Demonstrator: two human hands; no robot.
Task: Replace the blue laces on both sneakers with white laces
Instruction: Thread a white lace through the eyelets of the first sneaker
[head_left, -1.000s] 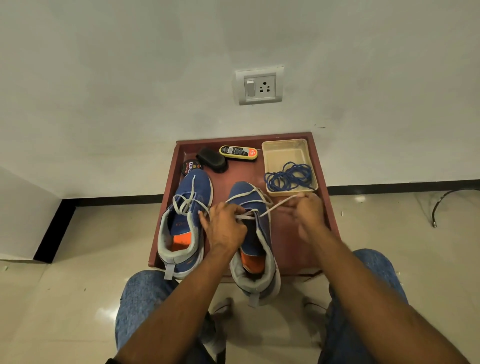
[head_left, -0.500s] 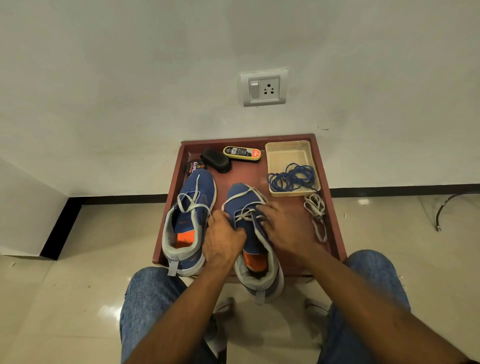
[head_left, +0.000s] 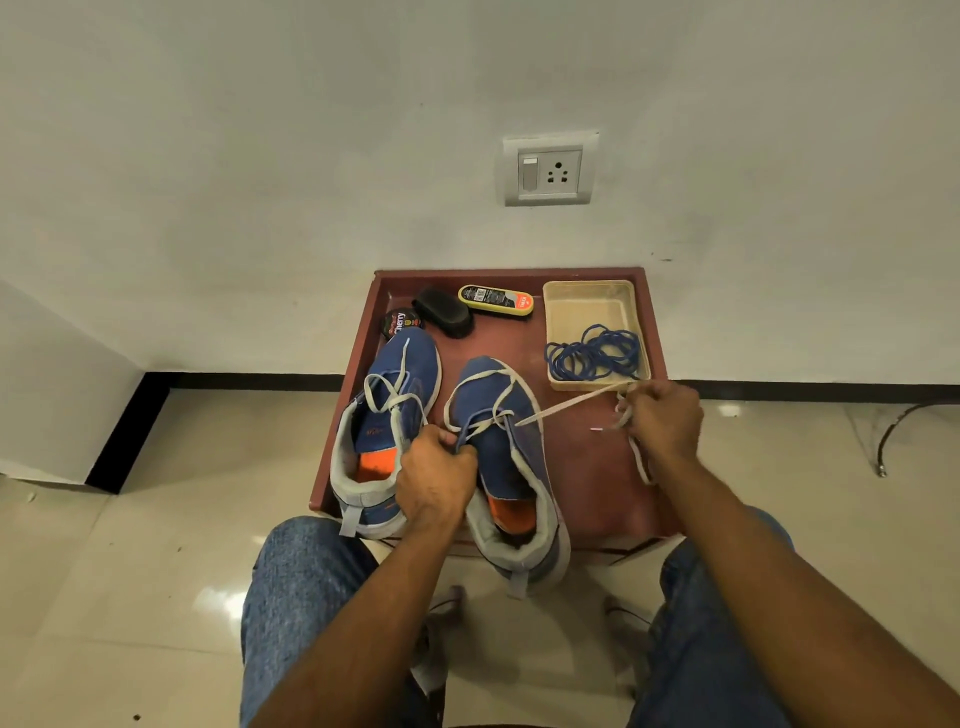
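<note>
Two blue mesh sneakers with grey collars and orange insoles stood side by side on the dark red wooden worktop, toes pointing away toward the wall, heels toward the person, long axes roughly parallel. The left sneaker lay wholly on the worktop and carried a loosely threaded white lace. The right sneaker had its heel overhanging the near edge.

The left hand sat at the inner side of the right sneaker's throat, fingers curled tight around the lacing at the eyelets, between the two shoes. The right hand was off to the right of that shoe, just in front of the tray, fingers closed on the flat white shoelace, which ran taut from the sneaker's eyelets up and rightward into the fist. The lace's loose remainder hung below the hand onto the worktop.

The beige plastic tray at the far right corner held the coiled blue laces. Along the far edge lay a yellow-and-black shoe-shine sponge, a black shoe brush and a round polish tin, the tin just beyond the left sneaker's toe.
</note>
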